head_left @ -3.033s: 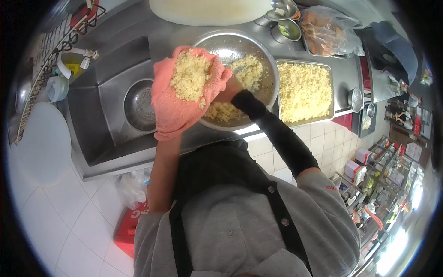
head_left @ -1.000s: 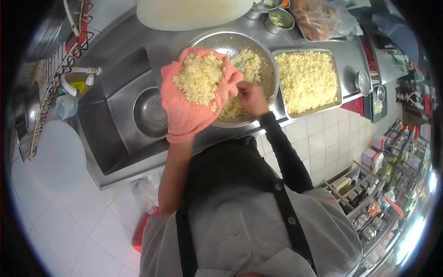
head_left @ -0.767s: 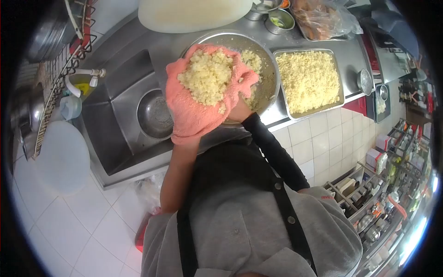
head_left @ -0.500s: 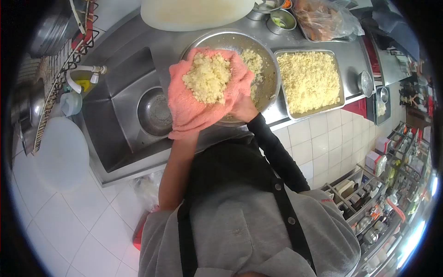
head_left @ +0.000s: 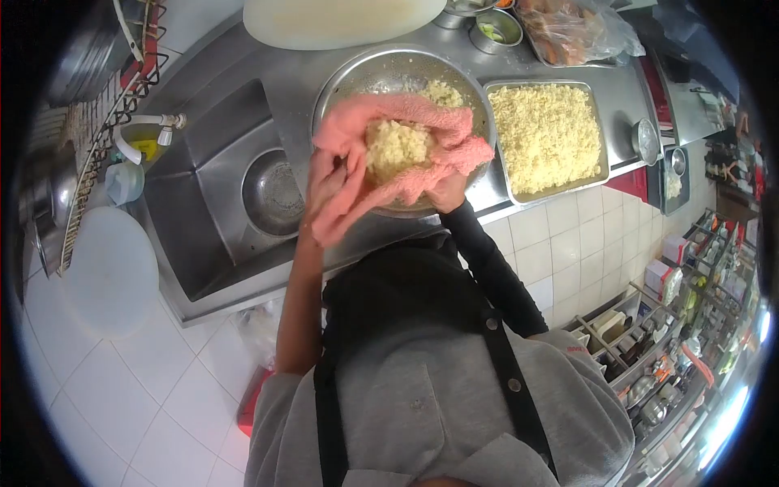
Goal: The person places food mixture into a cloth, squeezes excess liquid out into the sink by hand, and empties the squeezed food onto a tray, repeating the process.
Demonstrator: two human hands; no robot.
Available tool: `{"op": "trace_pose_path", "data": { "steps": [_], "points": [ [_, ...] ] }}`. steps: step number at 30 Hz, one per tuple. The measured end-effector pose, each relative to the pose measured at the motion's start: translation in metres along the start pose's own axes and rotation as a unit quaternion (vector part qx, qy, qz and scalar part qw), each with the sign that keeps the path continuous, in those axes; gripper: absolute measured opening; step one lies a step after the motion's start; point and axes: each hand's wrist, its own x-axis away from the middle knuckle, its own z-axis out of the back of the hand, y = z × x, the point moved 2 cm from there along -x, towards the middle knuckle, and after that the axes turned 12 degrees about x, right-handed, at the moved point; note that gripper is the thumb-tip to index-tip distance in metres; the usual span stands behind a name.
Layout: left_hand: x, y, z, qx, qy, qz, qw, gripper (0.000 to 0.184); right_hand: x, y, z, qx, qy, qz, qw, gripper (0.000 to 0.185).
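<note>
A pink cloth (head_left: 365, 122) is held above the steel bowl (head_left: 324, 93), gathered around a heap of pale yellow crumbly food (head_left: 396, 148). My left hand (head_left: 324, 185) grips the cloth's left side, its fingers partly covered by the folds. At the right side, my right hand (head_left: 448, 191) is closed on the cloth's edge. More of the crumbly food lies in the bowl behind the cloth. To the right of the bowl, a metal tray (head_left: 605, 166) is filled with the same yellow food.
A sink (head_left: 195, 227) with a round steel bowl (head_left: 274, 195) is at the left. A white board (head_left: 341, 20) lies behind the bowl. Small metal bowls (head_left: 497, 32) and a plastic bag of orange-brown food (head_left: 568, 32) are at the back right. A wire rack (head_left: 97, 138) stands far left.
The cloth has gone from lying open over my left hand to being gathered up at both sides. My left hand has come out from beneath it and grips its edge.
</note>
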Motion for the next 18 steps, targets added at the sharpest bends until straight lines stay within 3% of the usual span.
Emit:
{"op": "trace_pose_path", "data": {
  "steps": [2,4,7,10,13,14,18],
  "points": [
    [0.014,-0.021,0.011,0.079,-0.046,0.159,0.983,0.031,-0.007,-0.012,0.002,0.017,0.005,0.03,0.999,0.063],
    [0.026,-0.021,0.008,0.122,-0.079,0.225,0.964,0.034,-0.01,-0.018,0.004,0.145,-0.005,0.124,0.982,0.061],
    [0.036,-0.015,0.004,-0.128,-0.157,0.086,0.976,0.046,-0.009,-0.01,0.002,0.188,-0.039,0.132,0.972,0.061],
    [0.025,-0.003,-0.015,0.02,-0.111,0.16,0.981,0.056,-0.002,0.0,-0.007,0.182,-0.056,0.118,0.975,0.062],
    [0.029,-0.008,-0.024,0.191,-0.05,0.157,0.968,0.06,-0.01,-0.018,0.001,0.255,-0.05,0.179,0.949,0.061],
    [0.028,-0.006,-0.021,0.161,-0.061,0.186,0.967,0.058,-0.014,-0.028,0.005,0.288,-0.046,0.205,0.934,0.06],
    [0.016,0.017,0.009,-0.014,-0.154,0.289,0.945,0.058,-0.025,-0.03,0.017,0.116,-0.131,0.113,0.978,0.06]
  ]
}}
